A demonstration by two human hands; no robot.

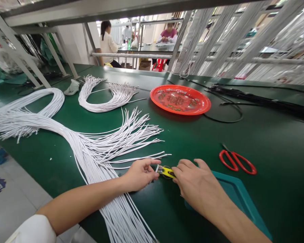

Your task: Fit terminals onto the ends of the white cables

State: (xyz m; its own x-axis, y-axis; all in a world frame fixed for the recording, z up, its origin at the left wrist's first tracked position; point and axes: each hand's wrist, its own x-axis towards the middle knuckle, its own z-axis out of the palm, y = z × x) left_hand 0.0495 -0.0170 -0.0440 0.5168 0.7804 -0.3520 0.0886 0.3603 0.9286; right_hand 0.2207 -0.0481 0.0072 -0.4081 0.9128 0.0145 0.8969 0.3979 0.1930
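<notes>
My right hand (pixel 196 182) is closed around a small yellow hand tool (pixel 168 172) with a metal end, which points left. At that metal end, the thumb and index finger of my left hand (pixel 140 173) come together in a pinch. A small whitish piece shows at the fingertips, too small to name. A thick bundle of white cords (pixel 86 148) spreads across the table beside my left hand, and its frayed-out ends fan to the right above it. Part of the bundle runs beneath my left forearm.
Red-handled scissors (pixel 236 161) lie right of my right hand, over a teal tray (pixel 239 192) partly under my forearm. Farther back are a red round tray (pixel 180 100), a curved white cord bundle (pixel 98 104) and black cords (pixel 263 101). A metal frame (pixel 91 13) crosses overhead.
</notes>
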